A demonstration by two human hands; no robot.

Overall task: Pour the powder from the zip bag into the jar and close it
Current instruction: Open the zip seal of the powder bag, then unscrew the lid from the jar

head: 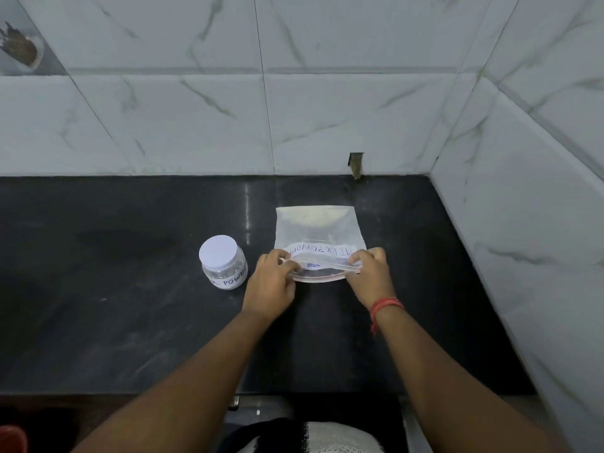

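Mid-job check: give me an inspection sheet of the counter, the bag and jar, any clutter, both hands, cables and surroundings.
Surface: dark stone counter, faint smudges, no spilled powder seen.
Job's things: zip bag lies flat, labelled MILK POWDER, powder gathered at its far end, mouth toward the person and parted. Jar stands upright to the bag's left, apart from it, white lid on.
Clutter: nothing seen.
Grippers: left hand and right hand each pinch one end of the bag's zip edge; red thread on the right wrist.
Cables: nothing seen.
Surroundings: marble-look wall tiles behind and to the right; small chipped hole at the back wall's base.
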